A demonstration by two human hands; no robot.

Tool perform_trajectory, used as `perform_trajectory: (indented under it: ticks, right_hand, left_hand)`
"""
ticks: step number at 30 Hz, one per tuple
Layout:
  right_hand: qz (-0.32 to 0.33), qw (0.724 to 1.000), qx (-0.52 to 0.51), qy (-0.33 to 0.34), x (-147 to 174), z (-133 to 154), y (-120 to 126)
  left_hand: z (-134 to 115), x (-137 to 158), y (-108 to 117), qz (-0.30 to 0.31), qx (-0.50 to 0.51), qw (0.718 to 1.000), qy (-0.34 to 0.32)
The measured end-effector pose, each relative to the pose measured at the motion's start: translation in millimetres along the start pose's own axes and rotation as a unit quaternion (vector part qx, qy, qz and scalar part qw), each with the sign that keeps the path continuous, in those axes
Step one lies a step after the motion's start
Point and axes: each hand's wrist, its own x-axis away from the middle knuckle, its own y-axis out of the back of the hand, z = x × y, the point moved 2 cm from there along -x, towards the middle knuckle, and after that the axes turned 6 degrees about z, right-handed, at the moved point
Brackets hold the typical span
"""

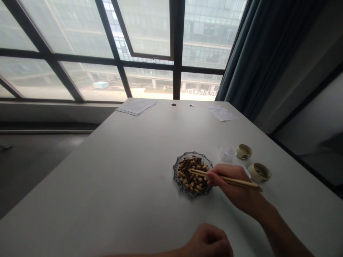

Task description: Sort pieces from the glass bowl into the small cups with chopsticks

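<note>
My right hand (232,182) is closed around a pair of wooden chopsticks (237,181). Their tips reach into a scalloped glass dish (175,177) on the table. Pale nuts that look like pistachios (197,186) and dark, thin seeds (187,164) lie mixed in that dish. Whether anything is pinched between the tips is too small to tell. In front of the dish, near the bottom edge of the view, my left hand (210,242) rests curled into a loose fist, apart from the dish, with nothing visible in it.
Two small cream cups (259,173) with dark markings stand right of the dish. A clear plastic container (227,153) sits beside them, and a white rim shows partly behind my right hand. Papers (138,106) lie at the far left of the white table (128,160), more papers (222,113) at the far right.
</note>
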Motion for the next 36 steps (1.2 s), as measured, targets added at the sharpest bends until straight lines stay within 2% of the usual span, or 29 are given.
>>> perform_trajectory:
  ticks: [6,11,16,21,23,31,33,36]
  right_hand:
    - [0.076,0.997,-0.03,-0.008,-16.3,4.3,-13.6]
    - [0.06,0.998,-0.031,-0.006,-27.9,0.0,-14.2]
    - [0.033,0.999,-0.026,0.001,-26.0,-1.2,-7.3]
    - [0.102,0.993,-0.051,0.022,-25.6,-0.7,-14.0]
    - [0.109,0.993,-0.038,0.036,-27.3,-1.3,-16.8]
    - [0.02,0.999,0.033,0.019,-24.4,-1.2,0.5]
    - [0.028,0.999,0.017,0.022,-22.3,1.2,1.2]
    - [0.077,0.997,-0.003,0.031,-22.2,2.4,-6.6]
  left_hand:
    - [-1.2,-0.9,1.1,0.001,-0.012,1.0,0.001]
    - [1.7,-2.0,2.6,-0.004,-0.016,1.0,0.009]
    - [6.8,-3.9,3.8,-0.006,-0.016,1.0,0.017]
    - [8.9,-4.9,5.1,-0.002,-0.02,1.0,0.02]
    - [8.6,-4.0,5.5,-0.002,-0.023,1.0,0.02]
    - [10.1,-3.2,5.5,-0.002,-0.026,0.999,0.019]
    - [11.5,-4.0,5.9,-0.002,-0.025,1.0,0.019]
    - [13.0,-4.6,6.5,-0.004,-0.024,1.0,0.018]
